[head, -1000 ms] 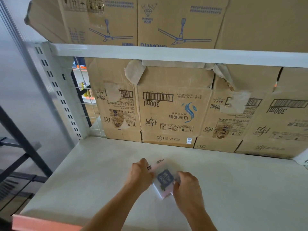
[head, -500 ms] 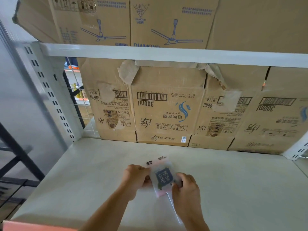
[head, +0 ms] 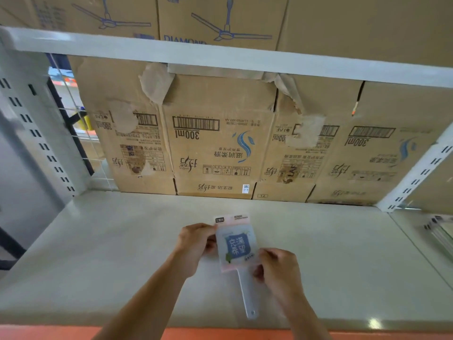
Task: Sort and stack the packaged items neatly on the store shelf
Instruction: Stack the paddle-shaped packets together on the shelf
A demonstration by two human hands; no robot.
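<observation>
1. Two hands hold one packet (head: pixel 236 244). The left hand (head: pixel 196 246) grips its left edge, with most fingers hidden behind it. The right hand (head: pixel 277 268) pinches the lower right corner with curled fingers.
2. Whether the packet touches the shelf (head: pixel 98 253) or hangs just above it cannot be told. It sits over the middle of the shelf, near the front.
3. Both forearms are cut off at the bottom edge. Fan boxes (head: pixel 220 18) on the upper shelf (head: pixel 220 55) are cut off at the top, and the goods (head: pixel 441 231) at far right are blurred.
4. The packet is a glossy clear wrap with a pink border and a blue square with white characters. A thin, pale handle (head: pixel 246 298) with a hole at its end sticks out below, towards the person.
5. The shelf is a smooth, matt, off-white board with an orange lip (head: pixel 196 334) at the front.
6. Four worn brown cardboard boxes (head: pixel 215 143), printed upside down and with torn tape patches, line the back, touching side by side.
7. Slotted white metal posts (head: pixel 36 133) bound the bay on both sides.
8. Bare board lies left, right and behind the packet, up to the boxes. The upper shelf hangs well above the hands.
</observation>
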